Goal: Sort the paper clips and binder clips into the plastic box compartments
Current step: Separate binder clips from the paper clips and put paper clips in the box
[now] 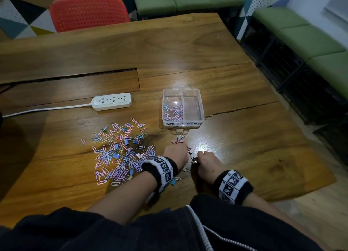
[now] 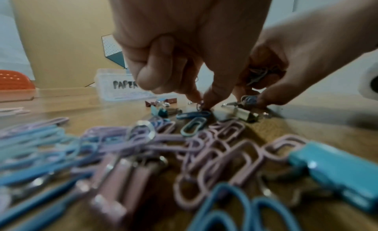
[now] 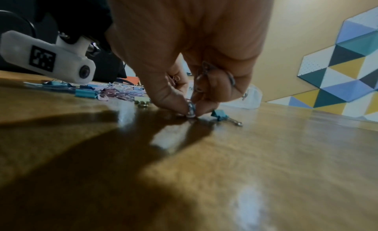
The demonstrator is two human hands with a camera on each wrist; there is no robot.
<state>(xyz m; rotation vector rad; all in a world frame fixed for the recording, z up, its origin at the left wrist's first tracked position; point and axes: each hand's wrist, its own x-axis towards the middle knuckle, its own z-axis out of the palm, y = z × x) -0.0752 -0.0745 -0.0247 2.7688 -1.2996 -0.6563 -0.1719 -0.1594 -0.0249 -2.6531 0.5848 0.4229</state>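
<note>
The left hand [image 1: 176, 154] and right hand [image 1: 206, 161] are working side by side on the table [image 1: 188, 53], just in front of the box [image 1: 183, 107]. The right hand is pinching a clip [image 3: 191, 109] against the wood between thumb and forefinger, with more clips curled into its palm. The left hand is pressing its bent fingertips [image 2: 206, 101] onto a small clip; what it grips is unclear. The clip pile [image 1: 120, 152] is lying left of the box, whose left compartment is holding paper clips [image 1: 174, 112].

Office lounge: wooden table [image 1: 169, 49], power strip [image 1: 112, 101], red chair [image 1: 88, 11], green benches [image 1: 188, 0].
</note>
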